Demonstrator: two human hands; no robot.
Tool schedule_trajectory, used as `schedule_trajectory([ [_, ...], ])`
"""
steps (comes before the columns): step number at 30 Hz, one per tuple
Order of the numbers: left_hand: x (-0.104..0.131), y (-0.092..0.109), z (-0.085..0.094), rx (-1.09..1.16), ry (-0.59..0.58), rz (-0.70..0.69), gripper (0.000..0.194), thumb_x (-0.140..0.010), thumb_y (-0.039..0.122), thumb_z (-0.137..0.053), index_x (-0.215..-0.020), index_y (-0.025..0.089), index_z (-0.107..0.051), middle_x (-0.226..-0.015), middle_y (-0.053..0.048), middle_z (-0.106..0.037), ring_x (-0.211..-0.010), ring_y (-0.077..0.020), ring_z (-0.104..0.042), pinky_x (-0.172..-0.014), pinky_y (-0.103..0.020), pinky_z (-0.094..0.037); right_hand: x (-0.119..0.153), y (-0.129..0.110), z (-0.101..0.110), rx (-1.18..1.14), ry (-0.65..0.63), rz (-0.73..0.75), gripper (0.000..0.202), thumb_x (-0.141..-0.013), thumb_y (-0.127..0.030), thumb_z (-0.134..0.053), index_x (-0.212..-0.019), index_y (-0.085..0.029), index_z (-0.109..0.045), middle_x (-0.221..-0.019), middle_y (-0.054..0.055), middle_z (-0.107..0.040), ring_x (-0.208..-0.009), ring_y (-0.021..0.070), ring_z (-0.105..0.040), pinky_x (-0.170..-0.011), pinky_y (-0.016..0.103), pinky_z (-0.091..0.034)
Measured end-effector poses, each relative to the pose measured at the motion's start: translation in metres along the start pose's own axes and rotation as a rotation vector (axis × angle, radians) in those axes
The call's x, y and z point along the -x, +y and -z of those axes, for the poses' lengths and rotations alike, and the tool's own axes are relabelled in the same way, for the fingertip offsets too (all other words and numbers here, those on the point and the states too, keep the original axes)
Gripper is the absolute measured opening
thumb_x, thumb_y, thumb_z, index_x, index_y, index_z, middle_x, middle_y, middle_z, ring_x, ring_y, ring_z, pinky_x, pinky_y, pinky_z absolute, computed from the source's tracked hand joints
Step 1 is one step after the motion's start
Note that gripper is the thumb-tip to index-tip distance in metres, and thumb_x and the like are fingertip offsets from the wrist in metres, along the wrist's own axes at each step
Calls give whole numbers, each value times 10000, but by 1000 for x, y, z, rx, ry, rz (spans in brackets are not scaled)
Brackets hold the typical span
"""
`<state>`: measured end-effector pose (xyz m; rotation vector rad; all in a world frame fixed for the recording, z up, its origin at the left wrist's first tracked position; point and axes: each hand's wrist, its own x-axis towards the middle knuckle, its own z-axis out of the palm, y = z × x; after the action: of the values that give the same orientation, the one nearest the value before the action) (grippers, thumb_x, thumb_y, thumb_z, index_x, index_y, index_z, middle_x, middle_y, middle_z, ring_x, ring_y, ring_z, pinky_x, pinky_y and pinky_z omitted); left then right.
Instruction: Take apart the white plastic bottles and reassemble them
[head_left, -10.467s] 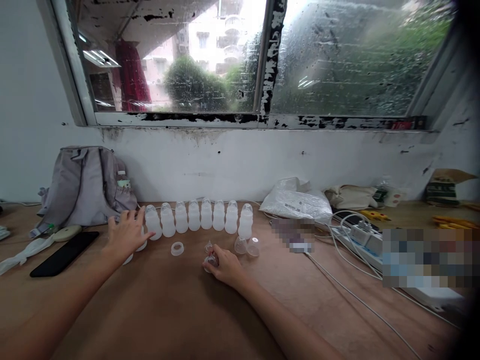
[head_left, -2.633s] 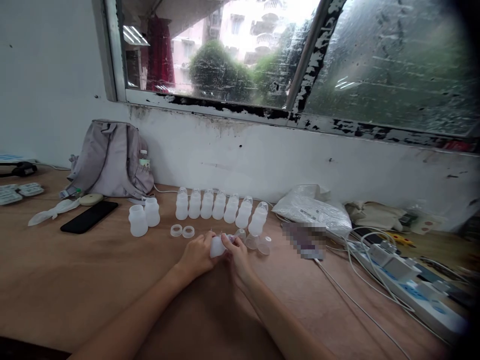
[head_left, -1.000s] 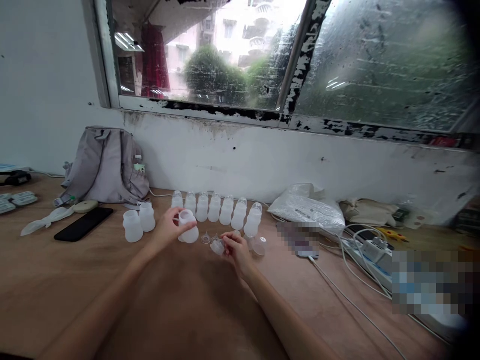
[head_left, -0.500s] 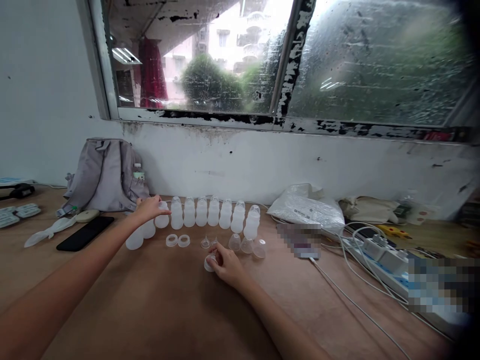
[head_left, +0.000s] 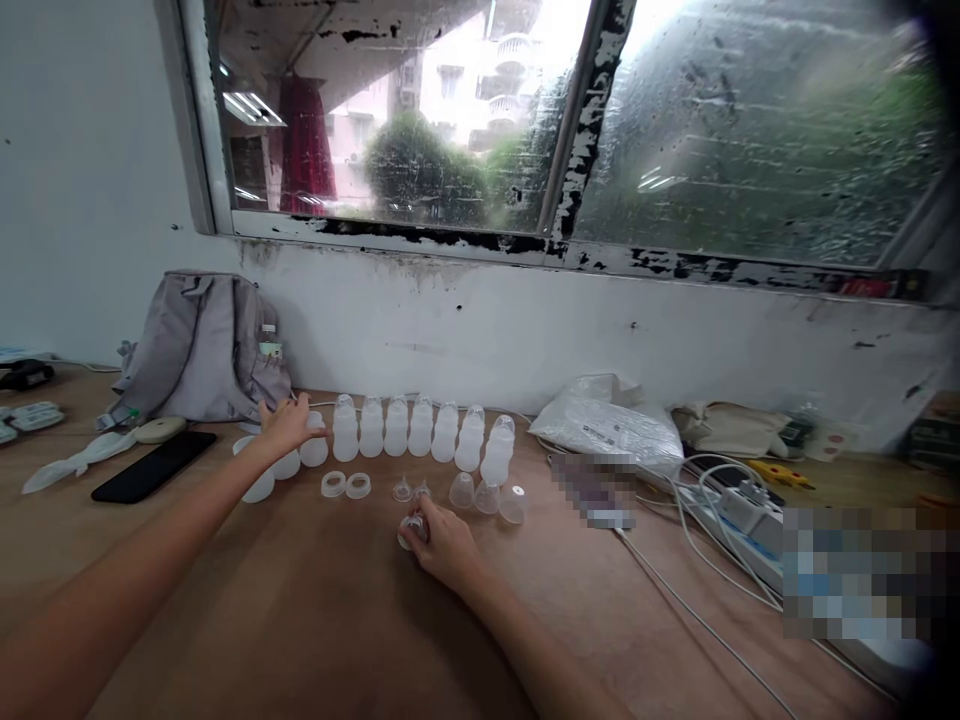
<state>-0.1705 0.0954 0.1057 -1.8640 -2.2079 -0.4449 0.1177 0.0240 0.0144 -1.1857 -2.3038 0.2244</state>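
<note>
My left hand (head_left: 287, 424) is at the neck of a capless frosted baby bottle (head_left: 313, 453), its thumb and finger on either side. Two more capless bottles stand by my wrist, partly covered by the arm. My right hand (head_left: 442, 538) pinches a small clear and whitish bottle part (head_left: 409, 533), a collar by its round rim, low over the table. Just beyond my right fingers sit clear nipples (head_left: 403, 489), one partly hidden. Two white collar rings (head_left: 358, 486) lie to the left, and three clear domed caps (head_left: 513, 505) to the right.
Several capped bottles (head_left: 397, 430) form a row behind the loose parts. On the left are a black phone (head_left: 155, 467) and a grey backpack (head_left: 196, 350). A silvery plastic bag (head_left: 606, 418), white cables and a power strip (head_left: 731, 535) lie to the right.
The view has shifted slightly. The bottle at my left hand sits a little nearer to me, and the left hand has drawn slightly left. My right hand still pinches its part, now turned somewhat.
</note>
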Motion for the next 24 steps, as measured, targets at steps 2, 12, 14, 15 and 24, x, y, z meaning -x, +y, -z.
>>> schedule_trajectory([
  [2, 14, 14, 2, 103, 183, -77, 506, -742, 479, -464, -1108, 130, -451, -1141, -178, -523, -1123, -332, -401, -919, -512, -259, -1, 0, 0, -21, 12, 8, 114, -811, -301, -446, -876, -207, -457, -773, 18, -605, -710, 169, -571, -570, 227, -321],
  [12, 137, 94, -34, 672, -32, -665, 326, -793, 315, -490, -1103, 221, -461, -1058, -58, -563, -998, -184, -507, -877, -326, -399, -1, -2, -1, -160, 71, 29, 204, -704, -120, -427, -890, -205, -428, -735, 4, -561, -675, 152, -547, -626, 225, -378],
  [14, 139, 92, -37, 689, -83, -667, 351, -783, 318, -509, -1118, 228, -455, -1078, -60, -558, -1004, -189, -505, -876, -333, -400, -1, -1, -2, -175, 63, 43, 237, -678, -97, -419, -888, -207, -431, -718, -3, -553, -655, 146, -538, -624, 223, -386],
  [15, 138, 90, -38, 691, -101, -669, 368, -771, 329, -527, -1119, 231, -455, -1082, -60, -556, -1004, -193, -505, -875, -336, -401, -1, -1, -3, -184, 58, 51, 247, -670, -89, -413, -886, -207, -431, -717, -4, -551, -652, 144, -536, -625, 223, -389],
  [24, 138, 92, -39, 680, -111, -703, 471, -668, 212, -583, -1120, 203, -451, -1058, -63, -566, -962, -207, -501, -871, -340, -384, -2, -3, -9, -225, 64, 59, 298, -611, -64, -410, -867, -214, -434, -766, 3, -553, -701, 147, -530, -656, 236, -408],
])
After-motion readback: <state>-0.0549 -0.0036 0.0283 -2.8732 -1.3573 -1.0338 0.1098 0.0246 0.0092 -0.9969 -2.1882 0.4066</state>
